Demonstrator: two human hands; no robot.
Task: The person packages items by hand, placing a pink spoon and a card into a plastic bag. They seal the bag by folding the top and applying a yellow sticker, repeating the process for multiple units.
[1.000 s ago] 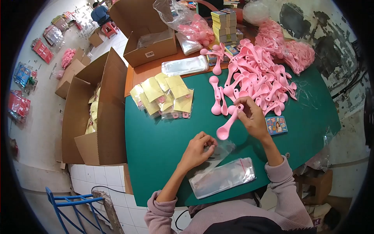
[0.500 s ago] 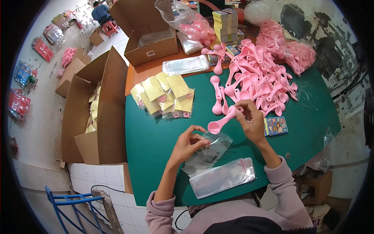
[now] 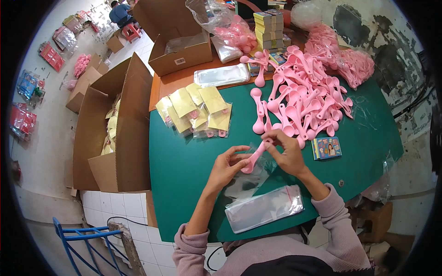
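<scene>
A pink measuring spoon point(image 3: 257, 157) is pinched by its handle end in my right hand point(image 3: 289, 154). Its bowl end points down and left, at the mouth of a clear plastic bag point(image 3: 246, 184). My left hand point(image 3: 226, 171) grips that bag by its upper edge, with the fingers curled beside the spoon's bowl. Just below, a stack of clear bags point(image 3: 264, 209) lies on the green table. Beyond my right hand spreads a large heap of pink spoons point(image 3: 299, 99). A small stack of printed cards point(image 3: 327, 148) sits right of that hand.
Packed bags with yellow cards point(image 3: 198, 110) lie at the table's back left. A tall open carton point(image 3: 133, 133) stands along the left edge. Another box point(image 3: 182, 57), more clear bags point(image 3: 222, 75) and bundled card stacks point(image 3: 269, 30) are at the back. A person point(image 3: 120, 14) sits far off.
My right hand has moved left and down with the spoon, bringing its bowl to the bag's mouth beside my left fingers. The spoon now tilts more steeply.
</scene>
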